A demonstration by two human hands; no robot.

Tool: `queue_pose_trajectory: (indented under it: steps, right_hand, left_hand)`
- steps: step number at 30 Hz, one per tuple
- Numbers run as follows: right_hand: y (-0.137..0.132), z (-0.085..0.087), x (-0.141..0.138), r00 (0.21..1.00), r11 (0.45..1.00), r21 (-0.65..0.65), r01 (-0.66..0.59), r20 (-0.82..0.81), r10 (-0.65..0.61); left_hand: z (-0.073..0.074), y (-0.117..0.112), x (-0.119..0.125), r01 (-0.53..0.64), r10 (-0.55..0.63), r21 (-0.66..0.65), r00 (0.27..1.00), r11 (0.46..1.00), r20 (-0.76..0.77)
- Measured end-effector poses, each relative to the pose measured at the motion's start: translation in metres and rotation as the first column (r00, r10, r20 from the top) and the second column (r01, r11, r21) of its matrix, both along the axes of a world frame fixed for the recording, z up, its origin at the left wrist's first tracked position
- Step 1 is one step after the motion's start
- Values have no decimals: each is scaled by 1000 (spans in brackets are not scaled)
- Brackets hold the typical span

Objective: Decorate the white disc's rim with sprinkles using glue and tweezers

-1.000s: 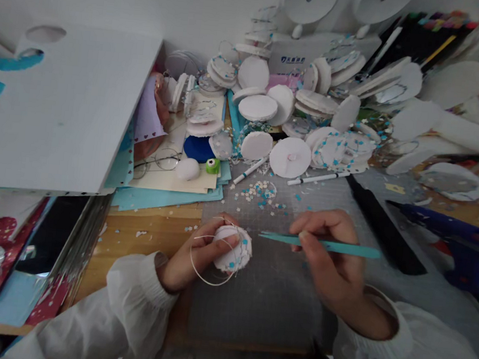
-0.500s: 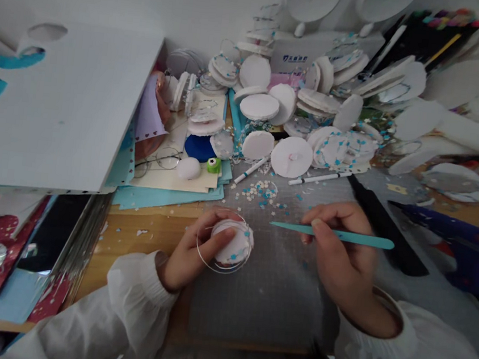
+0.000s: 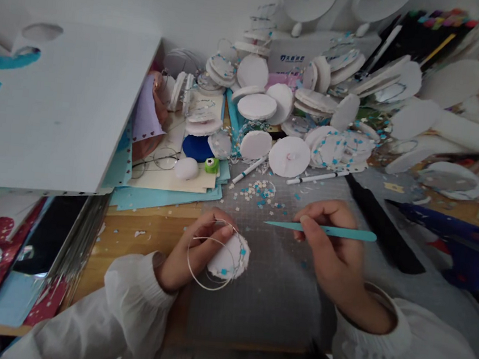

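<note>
My left hand (image 3: 191, 250) is closed around a small white foam disc (image 3: 229, 256) dotted with blue bits and looped with thin silver wire (image 3: 200, 267), held just above the grey cutting mat (image 3: 270, 297). My right hand (image 3: 332, 252) pinches teal tweezers (image 3: 320, 229) that point left toward the disc, their tip a short way from it. A scatter of tiny blue and white paper flowers (image 3: 261, 193) lies on the mat beyond both hands.
A heap of white foam discs (image 3: 298, 106) fills the back of the desk. A large white board (image 3: 54, 103) overhangs the left side. A blue glue gun (image 3: 451, 236) and a black strip (image 3: 382, 223) lie right. White pens (image 3: 316, 178), a green punch (image 3: 212, 165) and glasses (image 3: 160, 160) sit behind.
My left hand has tilted the disc and drawn it slightly down and left, so the wire loop hangs lower. The tweezers have shifted a little left and up.
</note>
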State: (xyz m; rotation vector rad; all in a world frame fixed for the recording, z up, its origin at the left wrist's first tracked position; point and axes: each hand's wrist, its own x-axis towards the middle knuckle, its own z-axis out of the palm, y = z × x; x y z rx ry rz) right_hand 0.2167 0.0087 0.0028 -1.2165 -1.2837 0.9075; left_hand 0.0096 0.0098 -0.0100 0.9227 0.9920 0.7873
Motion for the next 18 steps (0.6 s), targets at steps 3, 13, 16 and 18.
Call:
queue_pose_trajectory:
  steps: [3, 13, 16, 18]
  right_hand:
    - [1, -3, 0, 989, 996, -18, -82, 118, 84]
    - [0, -8, 2, 968, 987, -34, -154, 194, 158]
    - [0, -8, 2, 966, 986, -33, -166, 198, 169]
    - [0, -8, 1, 963, 984, -25, -176, 204, 177]
  left_hand:
    - [-1, 1, -1, -15, 16, 24, 999, 1000, -42]
    - [2, 3, 2, -64, 65, 21, 996, 998, -57]
    - [5, 2, 4, -80, 82, 26, 992, 996, -97]
    - [5, 2, 5, -93, 98, 38, 986, 995, -135]
